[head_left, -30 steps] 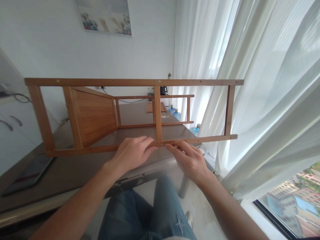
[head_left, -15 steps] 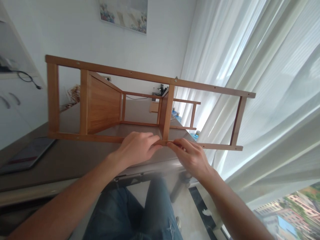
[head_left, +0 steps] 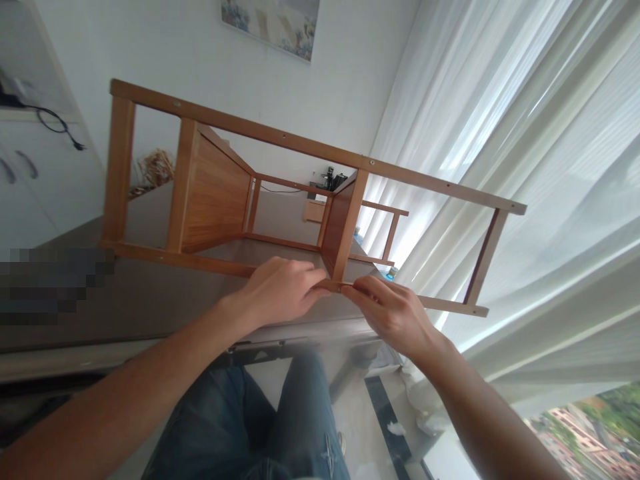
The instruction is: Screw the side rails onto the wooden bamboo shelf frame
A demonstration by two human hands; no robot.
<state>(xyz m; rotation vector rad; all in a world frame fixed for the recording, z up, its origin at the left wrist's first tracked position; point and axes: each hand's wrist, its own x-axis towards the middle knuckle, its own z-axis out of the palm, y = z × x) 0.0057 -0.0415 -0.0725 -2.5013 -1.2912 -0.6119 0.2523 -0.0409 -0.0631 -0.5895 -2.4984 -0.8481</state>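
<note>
A brown wooden shelf frame (head_left: 280,135) lies on its side on the dark tabletop, its two solid panels standing upright inside it. My left hand (head_left: 280,287) is closed around the near lower rail, left of the joint with the middle crosspiece (head_left: 350,227). Just right of that joint, my right hand (head_left: 390,310) has thumb and forefinger pinched together at the rail. Something thin and dark shows at its fingertips, too small to make out. Small holes or screw heads dot the upper rail.
The dark table (head_left: 210,300) ends close to my knees. White curtains (head_left: 500,133) hang by the right end of the frame. Further back are a small black item (head_left: 330,179) and a crumpled tan bundle (head_left: 156,167). A white cabinet (head_left: 30,173) stands left.
My view has tilted and shifted a little, so the frame appears more slanted. Both hands keep their places at the lower joint, the right fingertips slightly further from the left hand.
</note>
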